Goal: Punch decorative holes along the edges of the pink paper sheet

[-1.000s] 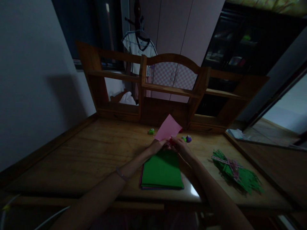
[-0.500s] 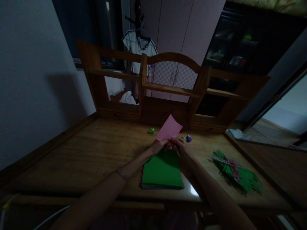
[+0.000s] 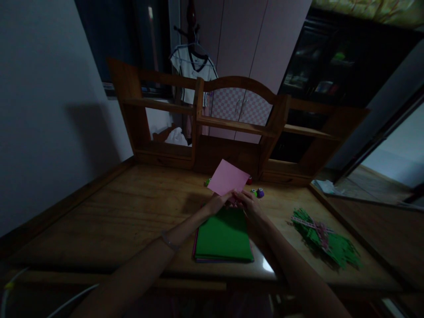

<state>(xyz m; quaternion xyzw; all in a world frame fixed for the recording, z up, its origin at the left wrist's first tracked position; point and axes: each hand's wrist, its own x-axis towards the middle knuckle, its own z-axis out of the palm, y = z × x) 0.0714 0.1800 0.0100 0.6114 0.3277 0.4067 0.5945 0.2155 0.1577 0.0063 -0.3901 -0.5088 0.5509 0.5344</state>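
A square sheet of pink paper (image 3: 229, 177) is held up over the desk by its near edge. My left hand (image 3: 218, 203) is closed on its lower left part. On the lower right, my right hand (image 3: 247, 201) pinches the same sheet, fingertips meeting those of the left. Both hands hover above the far end of a stack of coloured paper (image 3: 223, 236) with a green sheet on top. The fingers partly hide the sheet's near corner.
Small toys with eyes stand behind the hands: a green one (image 3: 207, 182), a red one (image 3: 249, 180) and a purple one (image 3: 260, 192). Fringed green paper strips with a pink piece (image 3: 326, 238) lie on the right. A wooden shelf unit (image 3: 232, 123) borders the desk's (image 3: 142, 212) back.
The pink sheet has turned and shifted left, now partly covering the green toy. Both hands stay close together at its near edge.
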